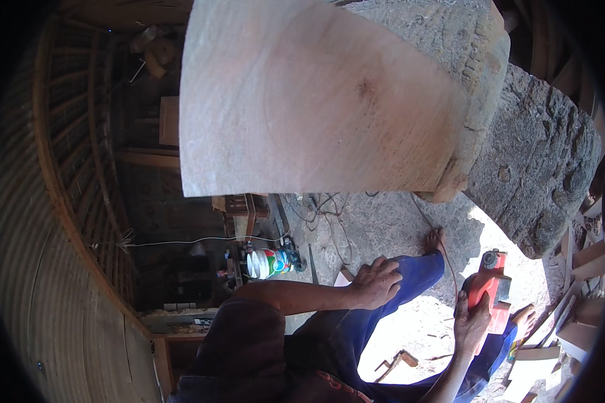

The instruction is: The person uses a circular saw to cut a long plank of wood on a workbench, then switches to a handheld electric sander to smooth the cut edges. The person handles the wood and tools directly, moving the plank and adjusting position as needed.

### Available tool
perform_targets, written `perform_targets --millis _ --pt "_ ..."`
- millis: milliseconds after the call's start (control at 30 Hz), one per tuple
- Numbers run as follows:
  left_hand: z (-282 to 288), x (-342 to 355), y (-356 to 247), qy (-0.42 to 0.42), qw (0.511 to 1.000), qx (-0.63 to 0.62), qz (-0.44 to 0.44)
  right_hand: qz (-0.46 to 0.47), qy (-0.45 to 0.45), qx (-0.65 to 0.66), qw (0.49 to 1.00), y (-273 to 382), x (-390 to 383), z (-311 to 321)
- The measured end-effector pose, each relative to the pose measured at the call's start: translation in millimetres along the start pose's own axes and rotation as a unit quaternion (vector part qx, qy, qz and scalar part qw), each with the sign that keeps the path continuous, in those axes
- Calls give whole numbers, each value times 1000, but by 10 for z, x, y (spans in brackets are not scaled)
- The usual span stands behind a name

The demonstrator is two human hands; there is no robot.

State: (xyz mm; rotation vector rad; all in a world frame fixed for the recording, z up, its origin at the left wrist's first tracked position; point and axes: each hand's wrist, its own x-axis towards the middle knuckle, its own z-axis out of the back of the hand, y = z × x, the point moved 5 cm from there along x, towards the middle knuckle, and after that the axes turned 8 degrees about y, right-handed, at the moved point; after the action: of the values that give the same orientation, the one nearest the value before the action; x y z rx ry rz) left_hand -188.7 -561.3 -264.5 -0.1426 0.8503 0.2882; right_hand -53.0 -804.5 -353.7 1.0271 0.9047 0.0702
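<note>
My right hand (472, 325) is wrapped round a red electric hand planer (496, 277), held at the lower right beside my leg. The planer touches nothing else that I can make out. My left hand (375, 283) rests on my blue-trousered knee, fingers a little bent and apart, with nothing in it. Across the top is a large wood slab (316, 114) with a smooth pale face, a dark knot and a rough bark edge. Behind it, to the right, a dark, rough-surfaced piece (534, 158) slants down. Neither hand touches the slab.
A white bucket (257, 264) with a coloured label stands on the left. Loose cords (329, 211) trail over the rough floor. Wood offcuts (541, 363) are heaped at the right. A small wooden piece (402, 361) lies between my legs. Corrugated sheeting (20, 221) curves along the left.
</note>
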Motion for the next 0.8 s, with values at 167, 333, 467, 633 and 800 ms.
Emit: perform_targets --millis 167,333,467,633,800 --pt "10 -32 44 -3 1000 2 7 10 -17 5 1000 85 32 -39" --pt "26 -29 87 20 1000 2 21 -4 -6 20 1000 97 50 -78" --pt "-26 -43 121 23 1000 -1 20 18 -24 -26 999 76 60 -107" --pt "-256 -1 92 17 999 45 -9 40 6 22 999 135 -50 -155" --pt "-312 35 142 42 996 -77 -20 127 37 29 991 954 -362 -213"
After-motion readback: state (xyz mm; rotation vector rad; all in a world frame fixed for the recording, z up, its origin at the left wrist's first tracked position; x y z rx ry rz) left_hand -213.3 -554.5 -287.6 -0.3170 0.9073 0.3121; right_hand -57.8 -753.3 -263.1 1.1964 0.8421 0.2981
